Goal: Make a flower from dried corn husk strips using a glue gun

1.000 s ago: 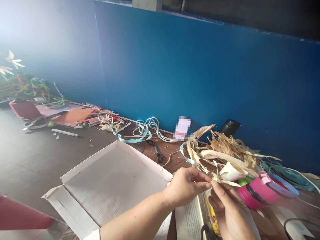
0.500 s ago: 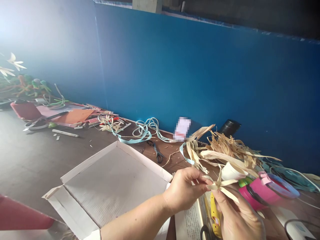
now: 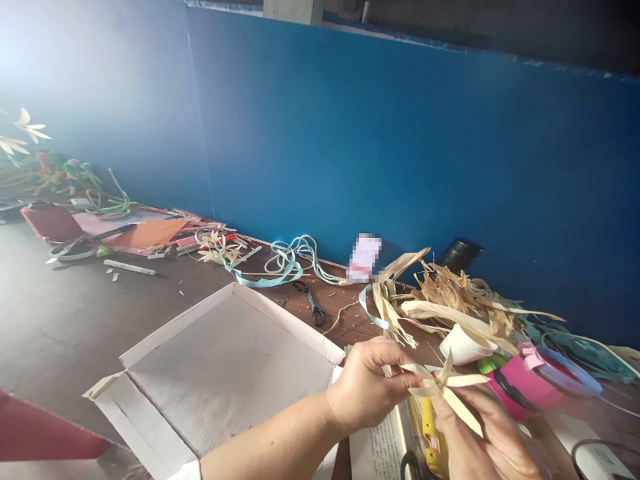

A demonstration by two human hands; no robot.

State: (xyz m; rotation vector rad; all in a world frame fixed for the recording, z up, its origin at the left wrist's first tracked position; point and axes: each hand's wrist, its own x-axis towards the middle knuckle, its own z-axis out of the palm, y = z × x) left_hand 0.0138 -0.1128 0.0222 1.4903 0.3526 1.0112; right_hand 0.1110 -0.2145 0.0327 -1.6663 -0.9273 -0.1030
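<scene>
A pale corn-husk flower (image 3: pixel 444 383) with narrow, pointed petals is between my two hands. My left hand (image 3: pixel 367 383) pinches one petal at the flower's left side between thumb and fingertips. Under the flower, my right hand (image 3: pixel 483 427) is closed around its base; the part inside the fingers is hidden. Just below the hands lie a yellow glue gun (image 3: pixel 430 430) and a printed sheet (image 3: pixel 375 443). A white paper cup (image 3: pixel 465 345) stands tilted behind my right hand.
An open white cardboard box (image 3: pixel 235 373) lies left of my hands. Beyond are scissors (image 3: pixel 314 305), light blue ribbon (image 3: pixel 270 277) and a heap of dried husks (image 3: pixel 450 293). A pink container (image 3: pixel 530 380) is at right. The blue partition (image 3: pixel 375 133) bounds the table's back.
The flower has turned and tipped slightly, showing its centre more towards me. My right hand has shifted a little right and down; my left hand keeps its pinch.
</scene>
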